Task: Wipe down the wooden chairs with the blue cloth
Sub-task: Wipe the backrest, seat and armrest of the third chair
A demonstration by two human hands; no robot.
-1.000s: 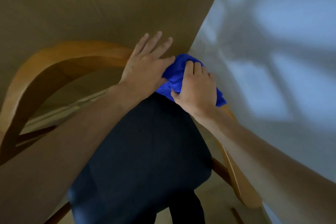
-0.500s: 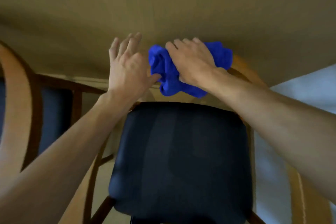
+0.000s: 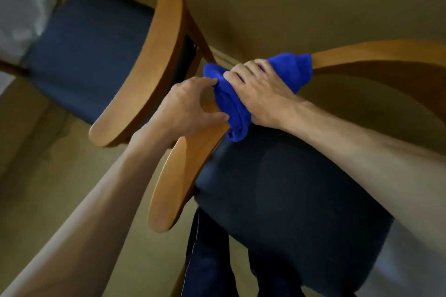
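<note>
Head view: hands have shifted since half a second ago, when both lay near the middle of the curved back rail with the dark seat square below; the blue cloth (image 3: 259, 84) is now bunched around the wooden rail (image 3: 366, 54) of the near chair (image 3: 183, 166) where the rail bends down into the left armrest; the right hand (image 3: 261, 94) lies over the cloth with its fingers closed around cloth and rail together, gripping it; the left hand (image 3: 185, 108), flat and spread before, now curls over the armrest just left of the cloth, thumb against the cloth's lower fold and fingertips touching its upper edge, so it grips the wood and not the cloth; the camera has swung as well, so the dark seat cushion (image 3: 289, 190) now sits low and right, tilted, and the rail runs off to the right edge; a second chair (image 3: 154, 50) with a blue seat, only partly seen at the left edge before, fills the upper left, its armrest end close beside the left wrist; the tan tabletop (image 3: 301, 2) spans the far right; the person's dark trousers (image 3: 207, 255) show below the seat; no brand, label or writing can be read anywhere; the picture is motion-blurred.
</note>
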